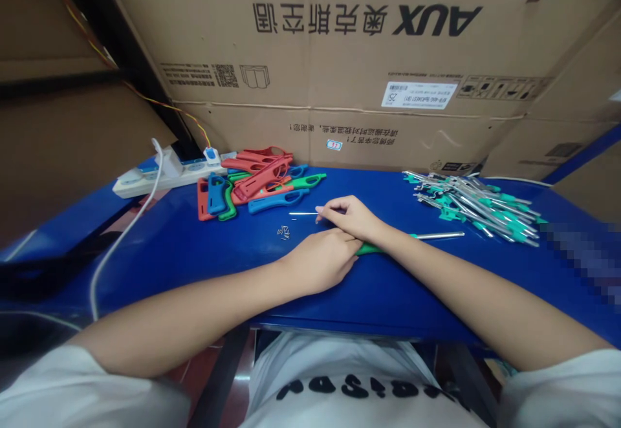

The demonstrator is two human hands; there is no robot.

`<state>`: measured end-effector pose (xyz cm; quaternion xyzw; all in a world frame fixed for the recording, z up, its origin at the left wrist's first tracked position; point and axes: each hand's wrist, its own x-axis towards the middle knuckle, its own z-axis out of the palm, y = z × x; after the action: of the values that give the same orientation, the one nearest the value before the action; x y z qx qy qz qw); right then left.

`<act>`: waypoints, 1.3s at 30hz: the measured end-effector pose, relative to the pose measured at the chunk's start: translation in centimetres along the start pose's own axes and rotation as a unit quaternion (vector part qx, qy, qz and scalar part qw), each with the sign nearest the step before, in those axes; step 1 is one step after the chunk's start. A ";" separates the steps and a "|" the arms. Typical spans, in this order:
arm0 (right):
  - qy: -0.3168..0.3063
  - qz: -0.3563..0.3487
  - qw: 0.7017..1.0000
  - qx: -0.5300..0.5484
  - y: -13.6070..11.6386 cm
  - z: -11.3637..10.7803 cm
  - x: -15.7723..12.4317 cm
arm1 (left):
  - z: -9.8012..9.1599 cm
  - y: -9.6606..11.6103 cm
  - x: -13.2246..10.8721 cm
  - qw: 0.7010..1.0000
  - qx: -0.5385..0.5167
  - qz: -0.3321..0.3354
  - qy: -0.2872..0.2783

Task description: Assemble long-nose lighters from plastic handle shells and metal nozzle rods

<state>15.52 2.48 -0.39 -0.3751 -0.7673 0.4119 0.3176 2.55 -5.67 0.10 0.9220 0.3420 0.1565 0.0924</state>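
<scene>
Left hand (323, 260) clamps the green handle (369, 249), just below the right hand (352, 218), whose fingertips pinch a thin pin (303, 213). Pin: light, stiff, likely slippery; grip its near end.

Blue table (194, 250), red/blue/green handles (264, 181), teal+silver pile (478, 207), green tool (367, 249), white pwr strip (145, 179), brown box (339, 66) w/ black print.

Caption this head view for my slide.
Left hand grips a green-handled tool; right hand pinches a thin pin on the blue table, coloured handles behind.
</scene>
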 end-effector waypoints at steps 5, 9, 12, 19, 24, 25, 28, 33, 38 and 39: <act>0.016 0.036 0.998 0.043 0.5 0.1 0.4 | -0.1 0.1 0.1 1.000 0.005 -0.007 -0.010; 0.011 0.040 0.999 0.036 0.4 0.1 0.5 | 0.0 0.0 0.1 1.000 0.003 -0.003 0.002; 0.004 0.051 0.998 0.038 0.4 0.2 0.7 | 0.0 -0.1 0.1 1.000 0.010 0.002 0.001; 0.072 0.039 0.987 0.137 -0.6 -0.3 0.3 | 0.1 -0.4 0.2 1.000 -0.018 0.006 0.006; 0.085 0.069 0.936 0.334 -2.6 -2.6 -0.6 | 0.5 -1.2 0.6 0.996 -0.071 0.000 0.055; 0.099 0.063 0.930 0.349 -3.0 -3.2 -1.0 | 0.7 -1.4 0.7 0.994 -0.086 -0.005 0.067; 0.125 0.073 0.916 0.374 -3.6 -4.8 -2.0 | 1.1 -1.9 1.0 0.985 -0.135 -0.019 0.104; 0.143 0.090 0.909 0.382 -3.0 -6.4 -3.2 | 1.6 -2.7 1.5 0.953 -0.259 -0.090 0.125; 0.193 0.060 0.898 0.391 -2.3 -6.5 -3.3 | 0.4 -3.1 2.2 0.846 -0.453 -0.208 0.188; 0.203 0.055 0.896 0.392 -2.2 -6.4 -3.2 | 0.0 -3.1 2.2 0.833 -0.466 -0.213 0.209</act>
<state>21.59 1.46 3.84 -0.3372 -0.4408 0.6108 0.5647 2.30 -1.88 -0.23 0.6194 0.4272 0.4630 0.4685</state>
